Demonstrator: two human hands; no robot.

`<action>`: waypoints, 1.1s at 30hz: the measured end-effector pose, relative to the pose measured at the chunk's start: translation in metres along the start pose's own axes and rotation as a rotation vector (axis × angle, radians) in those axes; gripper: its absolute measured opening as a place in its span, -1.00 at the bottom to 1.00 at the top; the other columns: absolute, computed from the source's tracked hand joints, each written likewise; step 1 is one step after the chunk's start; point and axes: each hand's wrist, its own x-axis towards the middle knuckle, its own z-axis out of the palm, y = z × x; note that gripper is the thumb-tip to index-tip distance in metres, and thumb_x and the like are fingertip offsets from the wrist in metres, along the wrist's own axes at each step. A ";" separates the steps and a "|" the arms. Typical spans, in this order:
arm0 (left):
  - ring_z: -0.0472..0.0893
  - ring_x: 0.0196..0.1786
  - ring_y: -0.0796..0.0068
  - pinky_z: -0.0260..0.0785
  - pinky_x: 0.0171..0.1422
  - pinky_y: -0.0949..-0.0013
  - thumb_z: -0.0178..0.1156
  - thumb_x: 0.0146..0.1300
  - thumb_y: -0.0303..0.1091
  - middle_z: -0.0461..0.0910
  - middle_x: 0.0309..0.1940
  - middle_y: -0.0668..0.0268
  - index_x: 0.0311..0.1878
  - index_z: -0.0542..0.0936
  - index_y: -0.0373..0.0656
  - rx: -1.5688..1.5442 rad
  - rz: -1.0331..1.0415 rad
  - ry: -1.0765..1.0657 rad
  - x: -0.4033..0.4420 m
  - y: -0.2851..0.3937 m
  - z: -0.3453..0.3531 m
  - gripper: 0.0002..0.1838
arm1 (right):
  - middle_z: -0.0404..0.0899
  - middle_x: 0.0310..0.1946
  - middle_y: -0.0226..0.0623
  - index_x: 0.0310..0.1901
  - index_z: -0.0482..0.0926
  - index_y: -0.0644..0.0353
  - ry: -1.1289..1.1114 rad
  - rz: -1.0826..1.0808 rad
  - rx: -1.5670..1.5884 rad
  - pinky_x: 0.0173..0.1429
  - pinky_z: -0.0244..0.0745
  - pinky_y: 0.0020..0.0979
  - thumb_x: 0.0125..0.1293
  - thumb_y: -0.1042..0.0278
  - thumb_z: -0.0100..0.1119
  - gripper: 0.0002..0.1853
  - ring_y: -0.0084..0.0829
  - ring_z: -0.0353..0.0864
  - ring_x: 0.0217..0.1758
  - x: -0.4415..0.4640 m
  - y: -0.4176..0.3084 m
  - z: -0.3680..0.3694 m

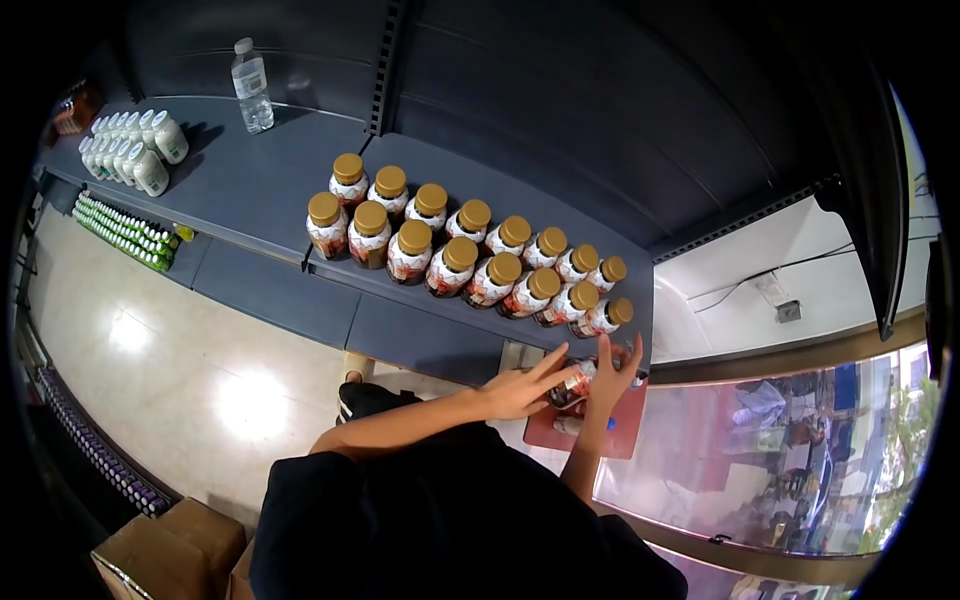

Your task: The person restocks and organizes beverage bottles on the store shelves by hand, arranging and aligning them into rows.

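Note:
My left hand reaches across with its fingers stretched out and apart, close beside a jar with a red and white label. My right hand is on the other side of that jar, its thumb and finger spread and pointing up toward the shelf. Whether either hand touches the jar is hard to make out, since the fingers partly cover it. Just beyond the fingertips, two rows of similar jars with gold lids stand upright on the grey shelf. Nearest my right hand is the end jar's gold lid.
Below my hands is a red surface with a blue-capped bottle lying on it. Farther left, the shelf holds a water bottle and several white bottles. Cardboard boxes sit at lower left; glass is at right.

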 end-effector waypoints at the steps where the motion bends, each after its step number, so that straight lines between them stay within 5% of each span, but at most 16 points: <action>1: 0.75 -0.25 -0.13 0.68 -0.17 0.07 0.35 0.33 -0.36 -0.24 0.73 -0.09 0.74 -0.02 0.04 -0.018 -0.006 0.007 0.001 0.003 0.003 0.02 | 0.57 -0.29 -0.43 0.48 0.40 0.25 0.033 0.016 0.089 -0.18 0.37 -0.56 0.38 0.31 0.50 -0.29 -0.64 0.44 -0.31 0.001 0.002 -0.001; 11: 0.75 -0.16 -0.07 0.69 -0.09 0.08 0.31 0.36 -0.31 -0.05 0.68 -0.06 0.71 0.09 0.06 0.073 -0.088 -0.056 -0.015 0.017 0.033 -0.09 | 0.54 -0.36 -0.37 0.18 0.60 0.36 0.314 -0.210 0.139 -0.16 0.51 -0.43 0.51 0.43 0.29 -0.70 -0.51 0.54 -0.29 0.054 -0.022 -0.045; 15: 0.73 0.00 -0.10 0.66 0.07 0.00 0.28 0.40 -0.28 0.06 0.65 0.02 0.69 0.10 0.05 0.031 -0.078 -0.065 -0.034 -0.004 0.074 -0.14 | 0.47 -0.32 -0.42 0.09 0.63 0.34 0.329 -0.380 0.093 0.01 0.43 -0.38 0.42 0.46 0.40 -0.72 -0.49 0.40 -0.18 0.066 -0.008 -0.024; 21: 0.59 0.29 -0.14 0.53 0.29 -0.03 0.22 0.45 -0.21 0.41 0.46 -0.04 0.58 0.32 -0.10 -0.112 -0.157 -0.062 -0.059 -0.017 0.088 -0.33 | 0.71 -0.10 -0.17 -0.06 0.66 0.37 0.284 -0.310 0.017 0.17 0.53 -0.27 0.40 0.31 0.46 -0.72 -0.29 0.63 -0.01 0.061 -0.011 0.024; 24: 0.66 0.23 -0.03 0.54 0.26 0.02 0.21 0.47 -0.23 0.58 0.32 0.00 0.53 0.40 -0.17 -0.157 -0.246 -0.038 -0.073 -0.023 0.099 -0.39 | 0.71 -0.12 -0.18 -0.08 0.67 0.37 0.275 -0.308 -0.015 0.15 0.54 -0.28 0.40 0.28 0.47 -0.71 -0.28 0.65 -0.05 0.065 -0.011 0.030; 27: 0.76 0.00 0.13 0.58 0.15 0.10 0.27 0.44 -0.23 0.71 0.12 0.07 0.38 0.51 -0.24 -0.556 -0.451 0.026 -0.104 -0.035 0.116 -0.48 | 0.72 -0.14 -0.16 -0.10 0.69 0.37 0.293 -0.333 0.008 0.14 0.56 -0.26 0.43 0.23 0.45 -0.69 -0.28 0.65 -0.05 0.067 -0.006 0.033; 30: 0.78 -0.08 0.22 0.58 0.06 0.17 0.27 0.45 -0.23 0.73 0.10 0.09 0.31 0.56 -0.29 -0.575 -0.467 -0.035 -0.158 -0.090 0.146 -0.54 | 0.74 -0.15 -0.15 -0.10 0.71 0.37 0.302 -0.402 -0.048 0.12 0.57 -0.25 0.40 0.15 0.49 -0.63 -0.25 0.67 -0.07 0.074 0.006 0.029; 31: 0.77 -0.05 0.22 0.57 0.05 0.18 0.28 0.43 -0.28 0.74 0.08 0.10 0.20 0.61 -0.32 -0.537 -0.642 -0.008 -0.176 -0.092 0.140 -0.62 | 0.73 -0.12 -0.13 -0.09 0.72 0.37 0.288 -0.389 -0.054 0.11 0.58 -0.25 0.46 0.15 0.41 -0.65 -0.25 0.67 -0.07 0.071 0.003 0.029; 33: 0.73 -0.02 0.04 0.55 0.10 0.09 0.27 0.35 -0.12 0.75 -0.06 0.04 -0.02 0.72 -0.26 -0.282 -0.597 0.036 -0.221 -0.127 0.146 -0.62 | 0.71 -0.07 -0.12 -0.02 0.70 0.36 0.232 -0.346 0.001 0.14 0.56 -0.24 0.57 0.11 0.22 -0.62 -0.24 0.65 -0.03 0.069 0.001 0.029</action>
